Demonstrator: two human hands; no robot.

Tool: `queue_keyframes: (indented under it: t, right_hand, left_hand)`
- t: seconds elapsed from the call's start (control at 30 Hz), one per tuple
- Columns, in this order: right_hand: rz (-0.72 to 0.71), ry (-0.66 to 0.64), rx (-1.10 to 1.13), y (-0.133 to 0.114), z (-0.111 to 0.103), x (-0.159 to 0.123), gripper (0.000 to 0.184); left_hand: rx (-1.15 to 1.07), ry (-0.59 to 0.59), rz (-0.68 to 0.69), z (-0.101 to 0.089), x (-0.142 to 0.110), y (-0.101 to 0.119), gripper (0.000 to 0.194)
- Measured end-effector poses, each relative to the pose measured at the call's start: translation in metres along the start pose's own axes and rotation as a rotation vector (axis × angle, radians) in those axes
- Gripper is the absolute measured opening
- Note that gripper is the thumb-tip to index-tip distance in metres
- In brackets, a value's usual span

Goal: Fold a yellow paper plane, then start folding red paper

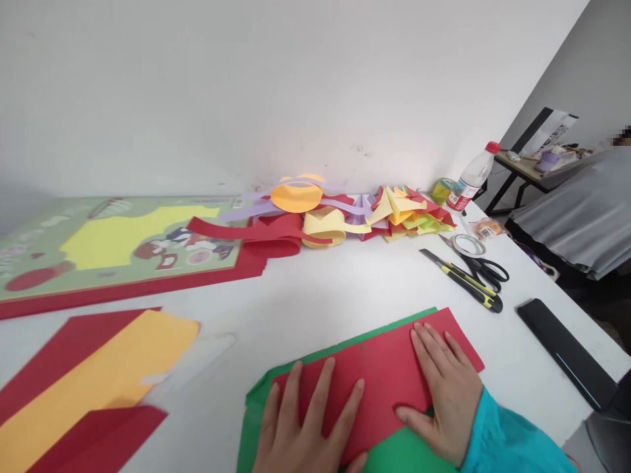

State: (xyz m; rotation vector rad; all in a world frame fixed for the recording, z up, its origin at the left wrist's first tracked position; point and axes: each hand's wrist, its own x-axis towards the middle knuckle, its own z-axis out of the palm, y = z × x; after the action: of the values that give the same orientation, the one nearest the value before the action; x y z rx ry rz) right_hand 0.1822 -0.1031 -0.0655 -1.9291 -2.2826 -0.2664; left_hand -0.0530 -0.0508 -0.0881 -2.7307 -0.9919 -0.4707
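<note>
A red sheet of paper point(377, 368) lies slantwise on top of a green sheet of paper point(409, 453) at the front of the table. My left hand point(310, 420) rests on the red sheet's left part with its fingers spread. On the right part of the same sheet lies my right hand point(441, 387), flat, its thumb stretched out to the left near the lower edge. The green sheet shows along the far edge and below the red one; its left corner looks creased. My palms hide parts of both sheets.
A utility knife point(466, 282), scissors point(480, 266) and a tape roll point(468, 245) lie at the right, near a black case point(566, 351). A bottle point(473, 177) stands behind them. Folded coloured papers point(404, 213) line the wall; red and yellow sheets point(89, 387) lie left.
</note>
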Motion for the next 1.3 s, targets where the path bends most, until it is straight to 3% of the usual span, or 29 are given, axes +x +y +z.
queue_keyframes:
  t: [0.47, 0.67, 0.83, 1.03, 1.3]
  right_hand:
    - [-0.037, -0.012, -0.057, 0.003, 0.002, -0.003, 0.082]
    - [-0.048, -0.002, -0.086, 0.004, 0.004, -0.002, 0.082]
    - [-0.051, 0.008, -0.097, 0.005, 0.005, -0.002, 0.081]
    - [-0.060, 0.050, -0.089, 0.007, 0.010, -0.005, 0.082]
    - [-0.111, 0.129, -0.083, 0.013, 0.016, -0.004, 0.086]
  left_hand:
    - [-0.036, 0.002, -0.019, -0.005, 0.003, 0.002, 0.064]
    - [-0.211, 0.099, -0.107, -0.008, 0.007, 0.012, 0.066]
    - [-0.214, 0.154, -0.066, 0.000, 0.003, 0.011, 0.076]
    - [-0.208, 0.091, -0.032, -0.002, -0.001, 0.006, 0.079]
    - [-0.223, 0.058, -0.110, -0.003, -0.003, 0.013, 0.086]
